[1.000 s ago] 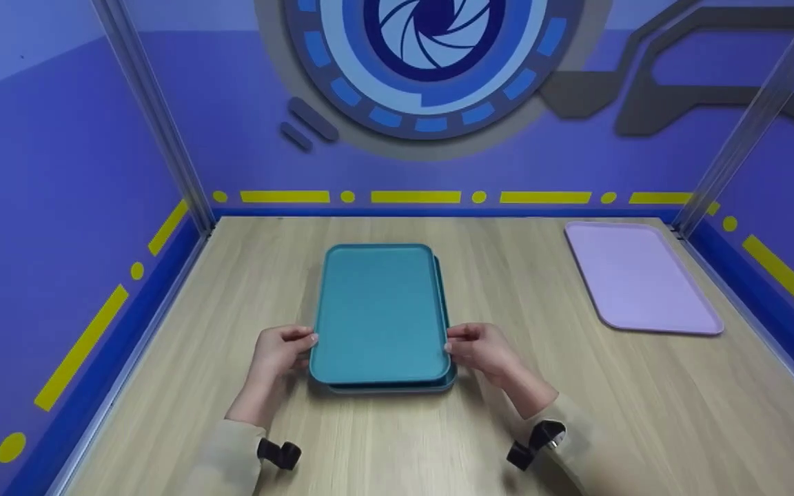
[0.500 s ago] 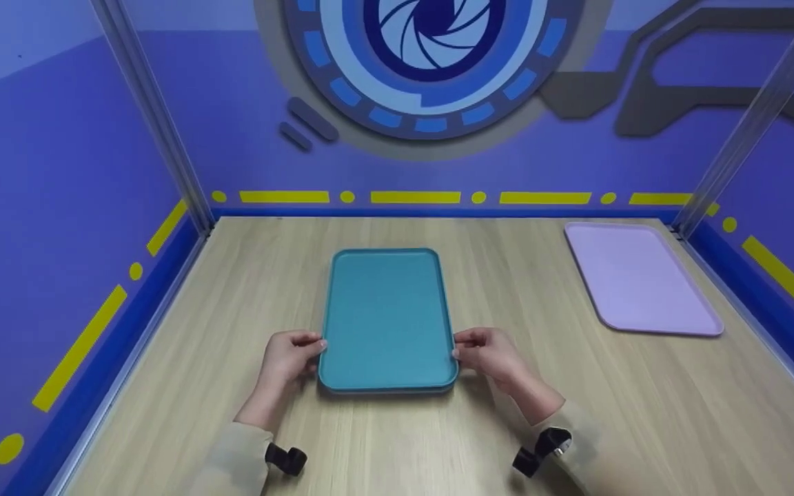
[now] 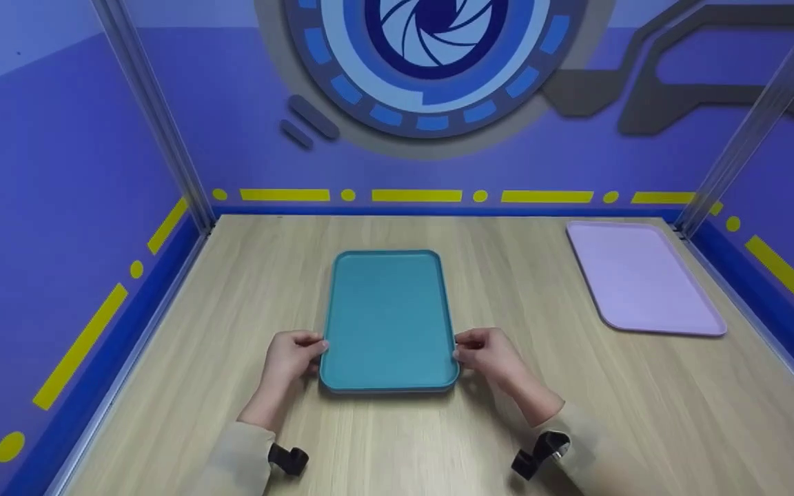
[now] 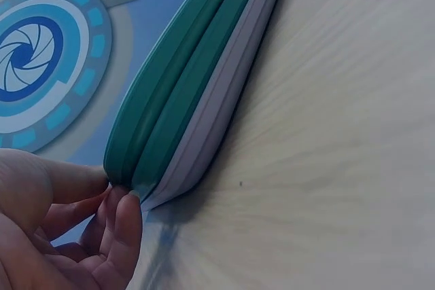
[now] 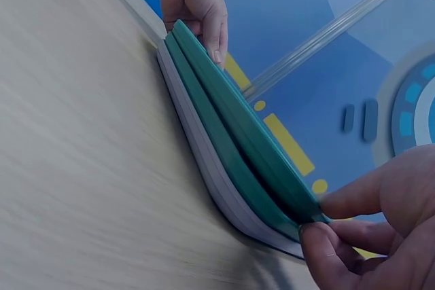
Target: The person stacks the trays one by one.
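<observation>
A teal rectangular tray (image 3: pixel 390 320) tops a stack on the wooden table. Below it, the left wrist view shows a second teal tray (image 4: pixel 182 110) and pale purple tray edges (image 4: pixel 211 117) at the bottom. My left hand (image 3: pixel 292 358) pinches the top tray's left rim near the front corner, thumb above and fingers beneath. On the opposite rim my right hand (image 3: pixel 493 358) pinches in the same manner. A narrow dark gap (image 5: pixel 248 161) shows between the two teal trays in the right wrist view. The top tray hides the others from above.
A lilac tray (image 3: pixel 645 275) lies by itself at the table's back right. Blue printed walls (image 3: pixel 190 124) with metal corner posts (image 3: pixel 156 117) enclose the wooden table (image 3: pixel 245 275) at the back and both sides.
Both hands have shifted the top teal tray slightly right and toward me. It sat offset to the left over the stack; now it lines up with the trays below.
</observation>
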Tool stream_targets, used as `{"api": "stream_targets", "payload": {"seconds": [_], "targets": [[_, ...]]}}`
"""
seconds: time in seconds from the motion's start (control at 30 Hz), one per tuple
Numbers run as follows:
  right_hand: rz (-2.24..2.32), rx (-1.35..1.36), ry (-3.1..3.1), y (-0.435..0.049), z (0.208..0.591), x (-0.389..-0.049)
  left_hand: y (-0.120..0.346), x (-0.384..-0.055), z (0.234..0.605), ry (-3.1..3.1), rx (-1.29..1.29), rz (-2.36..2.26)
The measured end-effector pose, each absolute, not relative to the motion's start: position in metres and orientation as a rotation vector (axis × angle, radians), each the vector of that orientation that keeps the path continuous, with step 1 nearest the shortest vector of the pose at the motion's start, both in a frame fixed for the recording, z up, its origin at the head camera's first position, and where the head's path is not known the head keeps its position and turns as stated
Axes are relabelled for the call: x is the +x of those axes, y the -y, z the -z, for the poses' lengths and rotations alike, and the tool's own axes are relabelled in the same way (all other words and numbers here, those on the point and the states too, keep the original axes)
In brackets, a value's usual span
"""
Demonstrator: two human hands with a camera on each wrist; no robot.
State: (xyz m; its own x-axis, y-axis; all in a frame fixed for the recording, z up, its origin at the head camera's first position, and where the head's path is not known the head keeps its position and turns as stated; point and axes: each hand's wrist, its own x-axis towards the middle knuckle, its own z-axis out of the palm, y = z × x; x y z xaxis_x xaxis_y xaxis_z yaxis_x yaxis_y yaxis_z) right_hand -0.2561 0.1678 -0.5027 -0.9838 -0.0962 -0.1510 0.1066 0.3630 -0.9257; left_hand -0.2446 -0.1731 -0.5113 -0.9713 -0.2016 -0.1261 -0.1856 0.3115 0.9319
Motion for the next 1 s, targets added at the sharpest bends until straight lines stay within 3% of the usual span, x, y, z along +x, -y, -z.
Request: {"api": "stream_targets", "payload": {"seconds": [0.77, 1.0], "targets": [[1.647, -0.039, -2.514, -0.167, 0.508, -0.257, 0.175, -0.252, 0.521, 2.537, 0.322, 1.755], [1.694, -0.013, -2.397, -0.177, 0.512, -0.260, 0.179, -0.254, 0.530, 2.395, 0.296, 2.036]]}}
